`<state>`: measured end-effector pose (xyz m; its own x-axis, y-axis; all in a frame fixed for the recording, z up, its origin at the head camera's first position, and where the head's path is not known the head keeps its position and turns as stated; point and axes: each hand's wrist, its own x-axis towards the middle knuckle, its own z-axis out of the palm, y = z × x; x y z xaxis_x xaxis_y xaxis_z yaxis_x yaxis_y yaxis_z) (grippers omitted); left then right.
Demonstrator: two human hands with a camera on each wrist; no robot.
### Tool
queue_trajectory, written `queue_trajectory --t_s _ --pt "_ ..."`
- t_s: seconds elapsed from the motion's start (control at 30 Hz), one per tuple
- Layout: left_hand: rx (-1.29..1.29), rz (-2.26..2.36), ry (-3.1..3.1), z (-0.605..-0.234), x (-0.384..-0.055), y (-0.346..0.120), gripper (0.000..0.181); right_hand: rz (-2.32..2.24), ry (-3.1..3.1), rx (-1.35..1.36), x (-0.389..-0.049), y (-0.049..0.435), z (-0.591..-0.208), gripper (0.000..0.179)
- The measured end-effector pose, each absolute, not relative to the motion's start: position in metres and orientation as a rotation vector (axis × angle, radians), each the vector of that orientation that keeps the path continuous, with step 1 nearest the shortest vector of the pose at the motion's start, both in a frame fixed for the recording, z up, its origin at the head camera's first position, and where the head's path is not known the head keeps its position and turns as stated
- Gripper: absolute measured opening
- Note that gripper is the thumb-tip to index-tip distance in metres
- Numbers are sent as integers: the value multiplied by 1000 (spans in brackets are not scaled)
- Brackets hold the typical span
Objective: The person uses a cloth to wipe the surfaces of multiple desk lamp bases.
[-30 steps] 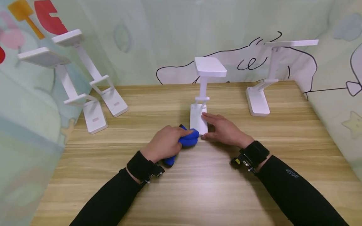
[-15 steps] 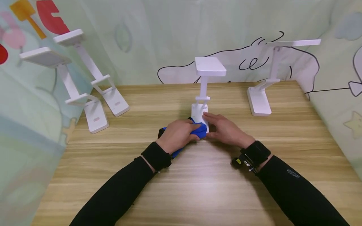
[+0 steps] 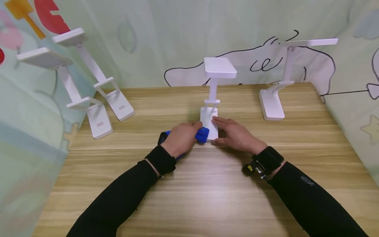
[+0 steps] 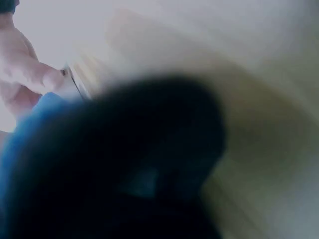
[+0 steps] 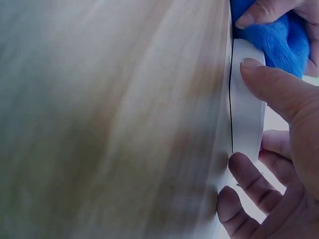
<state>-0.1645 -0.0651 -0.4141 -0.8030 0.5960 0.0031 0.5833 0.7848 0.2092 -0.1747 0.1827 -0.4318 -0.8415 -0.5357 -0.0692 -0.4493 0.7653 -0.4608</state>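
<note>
My left hand (image 3: 181, 140) grips a bunched blue cloth (image 3: 202, 135) against the left front side of a white desk lamp's base (image 3: 208, 123). Opposite it, my right hand (image 3: 237, 135) rests on the base's right side, fingers extended onto the top and thumb at the front corner. In the right wrist view, the right thumb (image 5: 274, 84) touches the side of the lamp base (image 5: 246, 99), and the blue cloth (image 5: 279, 42) lies just beyond. A dark blurred shape (image 4: 149, 139) covers much of the left wrist view, with a bit of blue cloth (image 4: 42, 112) beside it.
Two white desk lamps (image 3: 100, 121) (image 3: 119, 105) stand at the left of the wooden table (image 3: 207, 197). A further white desk lamp (image 3: 271, 105) stands at the back right. Printed fabric (image 3: 177, 36) hangs behind the table and along both sides.
My left hand has carried the cloth right and up onto the lamp base, then drawn slightly back left. My right hand has stayed at the base; the lamps stand where they were.
</note>
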Motion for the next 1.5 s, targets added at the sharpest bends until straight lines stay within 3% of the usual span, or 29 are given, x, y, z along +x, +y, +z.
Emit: queue_trajectory --t_s 0.27,0.4,0.57,0.97,1.27,1.5 --pt "640 457 2895 -403 -186 -90 41 -651 2749 -754 -174 183 -430 89" --pt "814 534 2789 -394 -181 -82 49 -682 2730 -771 -173 183 -430 88" --pt "1121 289 2787 -394 -178 -62 42 -696 2728 -777 -174 185 -428 87" --pt "695 202 2915 -392 -194 -71 16 -687 2730 -743 -172 183 -431 90" --pt "960 242 2992 -389 -189 -42 32 -668 2754 -818 -171 182 -429 87" --pt "833 227 2948 -398 -198 -57 18 -596 2780 -784 -171 182 -427 89"
